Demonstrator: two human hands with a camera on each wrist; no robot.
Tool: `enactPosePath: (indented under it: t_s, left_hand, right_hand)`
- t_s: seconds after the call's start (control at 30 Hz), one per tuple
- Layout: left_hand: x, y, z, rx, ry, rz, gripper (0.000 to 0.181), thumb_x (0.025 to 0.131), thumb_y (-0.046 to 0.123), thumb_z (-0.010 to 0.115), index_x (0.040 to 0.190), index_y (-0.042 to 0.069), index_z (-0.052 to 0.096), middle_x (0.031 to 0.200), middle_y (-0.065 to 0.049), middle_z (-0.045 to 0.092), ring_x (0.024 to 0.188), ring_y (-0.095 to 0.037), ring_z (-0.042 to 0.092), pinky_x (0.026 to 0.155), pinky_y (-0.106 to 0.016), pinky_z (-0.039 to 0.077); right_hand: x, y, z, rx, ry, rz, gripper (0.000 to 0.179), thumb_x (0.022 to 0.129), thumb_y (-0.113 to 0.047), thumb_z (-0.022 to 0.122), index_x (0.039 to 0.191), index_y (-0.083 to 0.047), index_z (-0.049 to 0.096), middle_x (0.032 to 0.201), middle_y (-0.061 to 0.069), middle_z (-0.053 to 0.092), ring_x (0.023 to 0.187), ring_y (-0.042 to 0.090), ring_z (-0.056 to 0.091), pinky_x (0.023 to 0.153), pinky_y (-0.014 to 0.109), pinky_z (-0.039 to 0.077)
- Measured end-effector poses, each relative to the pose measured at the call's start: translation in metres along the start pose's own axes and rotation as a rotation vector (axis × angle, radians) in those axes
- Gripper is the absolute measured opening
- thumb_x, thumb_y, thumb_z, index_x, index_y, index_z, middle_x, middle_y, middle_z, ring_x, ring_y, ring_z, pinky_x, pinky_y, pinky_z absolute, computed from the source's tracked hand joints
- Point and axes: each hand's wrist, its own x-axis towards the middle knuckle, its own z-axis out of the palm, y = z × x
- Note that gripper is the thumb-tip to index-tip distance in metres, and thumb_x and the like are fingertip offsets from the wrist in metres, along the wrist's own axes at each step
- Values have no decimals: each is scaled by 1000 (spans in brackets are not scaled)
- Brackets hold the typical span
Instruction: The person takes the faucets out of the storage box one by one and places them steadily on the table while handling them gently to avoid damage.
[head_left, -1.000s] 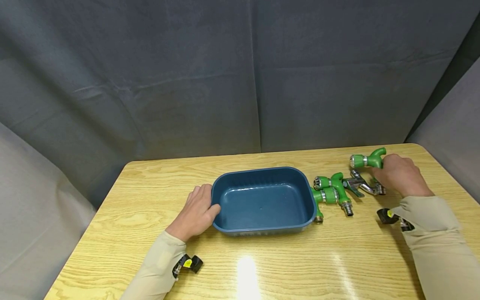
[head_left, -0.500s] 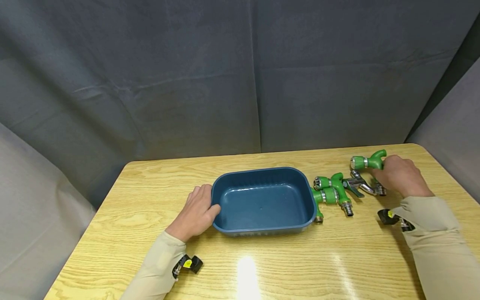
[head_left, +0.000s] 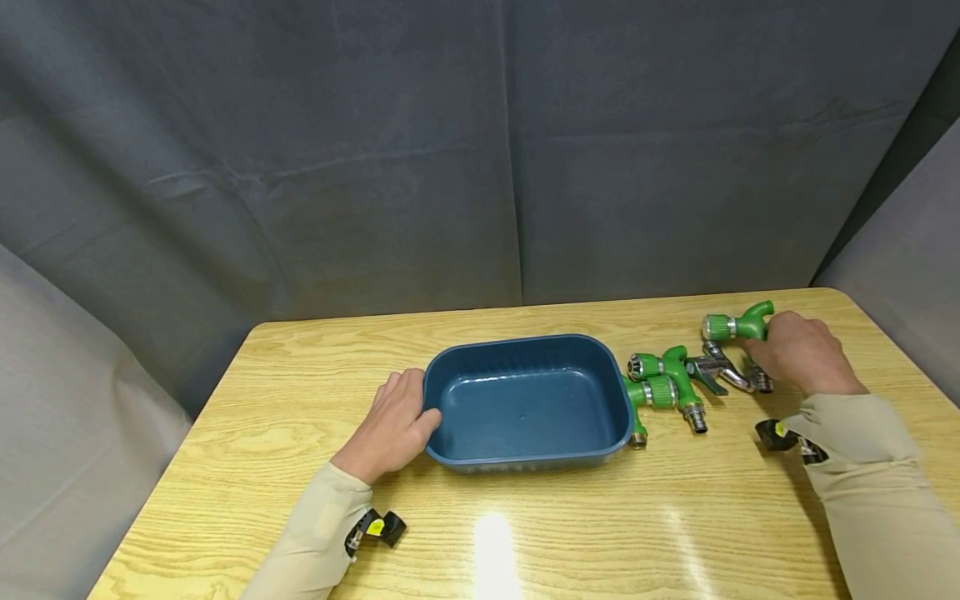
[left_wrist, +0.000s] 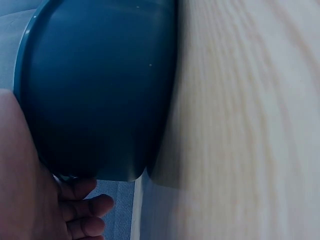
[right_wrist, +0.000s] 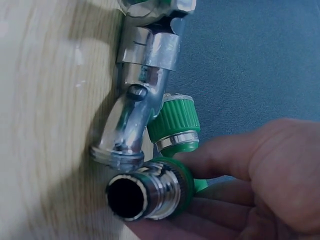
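My left hand (head_left: 393, 425) grips the left end of a dark blue plastic tub (head_left: 517, 461), thumb over the rim and fingers outside. The left wrist view shows those fingers curled below the tub wall (left_wrist: 100, 100). At the far right, my right hand (head_left: 806, 350) holds a green tap (head_left: 752, 321) with a ribbed knob pointing left. Its chrome threaded outlet (right_wrist: 160, 190) faces the camera in the right wrist view, with thumb and fingers around the green body. Right beside it lies a chrome tap (right_wrist: 125, 127) with a dark green lever.
Two more green taps lie right of the tub: one (head_left: 682, 387) on top, another (head_left: 637, 404) partly hidden against the tub's right end. The wooden table (head_left: 585, 533) is bounded by a grey cloth (head_left: 375, 167) behind and pale cloths at both sides.
My right hand and the green tap have sunk very slightly toward the table. My left hand and the tub have stayed in place.
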Motion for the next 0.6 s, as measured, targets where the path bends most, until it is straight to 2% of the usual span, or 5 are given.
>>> enactPosePath:
  t_s: [0.43, 0.6]
  left_hand:
    - [0, 1, 0, 3, -2, -3, 38, 90, 22, 50, 123, 3, 54, 106, -6, 56, 95, -21, 39, 85, -35, 32]
    - [0, 0, 0, 4, 1, 2, 38, 90, 22, 50, 123, 4, 54, 106, -6, 56, 95, -21, 39, 85, -35, 32]
  right_hand:
    - [-1, 0, 2, -14, 31, -7, 37, 99, -27, 52, 69, -5, 51, 68, 13, 49, 65, 29, 47, 55, 35, 37]
    - [-3, 1, 4, -1, 68, 12, 39, 95, -29, 58, 63, -7, 52, 63, 9, 48, 61, 26, 46, 54, 34, 35]
